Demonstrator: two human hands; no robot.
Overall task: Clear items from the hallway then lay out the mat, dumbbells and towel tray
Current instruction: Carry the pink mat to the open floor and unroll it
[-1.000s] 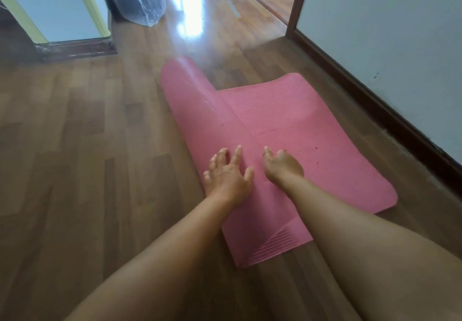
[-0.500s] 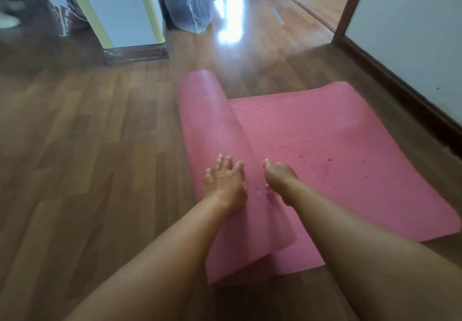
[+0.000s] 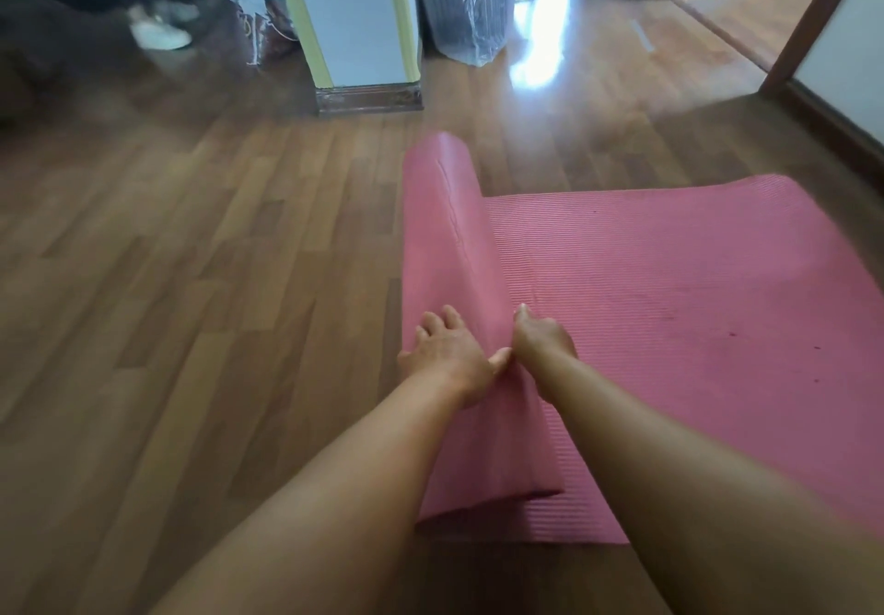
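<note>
A pink mat (image 3: 669, 303) lies on the wooden floor (image 3: 191, 279), partly unrolled. Its flat, ribbed part spreads to the right, towards the wall (image 3: 861, 64) and its dark baseboard. The rolled part (image 3: 445, 231) lies along the mat's left edge and runs away from the person.

Both bare forearms reach in from the bottom of the view, and both hands meet the roll near its closer end. The left hand (image 3: 449, 356) rests palm down on top of the roll, fingers straight and slightly spread, thumb pointing towards the other hand. The right hand (image 3: 543, 341) sits just beside it, at the line where the roll meets the flat mat. Its knuckles face up and its fingers are tucked against the roll's side; whether they grip the mat or only press on it cannot be told.

Beyond the mat stands a pale cabinet (image 3: 354, 16) on a dark base, with a plastic-wrapped bundle (image 3: 464, 1) just to its right. A white shoe (image 3: 160, 35) lies blurred at the upper left. Light glares on the floor near an open doorway (image 3: 746, 16).
</note>
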